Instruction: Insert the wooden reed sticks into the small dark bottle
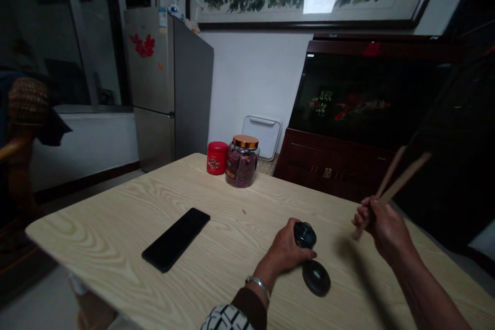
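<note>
My left hand [286, 248] wraps around a small dark round container [304, 234] on the wooden table [116, 227], a silver bracelet on the wrist. A dark round lid [316, 278] lies flat on the table just in front of that hand. My right hand [381, 224] is closed on a pair of wooden tongs [400, 178], whose long ends point up and to the right, above the table's right side.
A black phone [176, 239] lies face up on the table's left half. At the far edge stand a glass jar with a copper lid [242, 161] and a red tin [217, 158]. Beyond are a grey fridge [170, 82], a dark fish tank cabinet [348, 108] and a white board [262, 135].
</note>
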Demonstrator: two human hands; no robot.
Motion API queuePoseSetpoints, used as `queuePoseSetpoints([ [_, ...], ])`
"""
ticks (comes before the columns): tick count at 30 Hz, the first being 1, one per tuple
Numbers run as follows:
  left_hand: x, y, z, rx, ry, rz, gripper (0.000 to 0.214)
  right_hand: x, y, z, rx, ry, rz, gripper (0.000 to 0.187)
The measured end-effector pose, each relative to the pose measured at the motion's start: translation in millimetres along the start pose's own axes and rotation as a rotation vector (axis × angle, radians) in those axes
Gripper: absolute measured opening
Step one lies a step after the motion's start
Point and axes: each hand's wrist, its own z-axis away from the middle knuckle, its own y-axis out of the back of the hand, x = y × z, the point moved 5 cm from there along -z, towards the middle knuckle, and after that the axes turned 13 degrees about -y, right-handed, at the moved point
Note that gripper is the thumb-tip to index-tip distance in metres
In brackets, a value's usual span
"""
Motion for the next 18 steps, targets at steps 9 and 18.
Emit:
queuePoseSetpoints([
  [9,2.0,1.7,1.5,0.007,-0.021,-0.009,0.068,108.6,78.9,37.2,0.043,0.065,1.454,0.027],
  [18,2.0,2.4,3.1,0.005,-0.034,-0.032,0.069,73.0,21.3,79.8,-0.116,0.207,1.329,0.043],
])
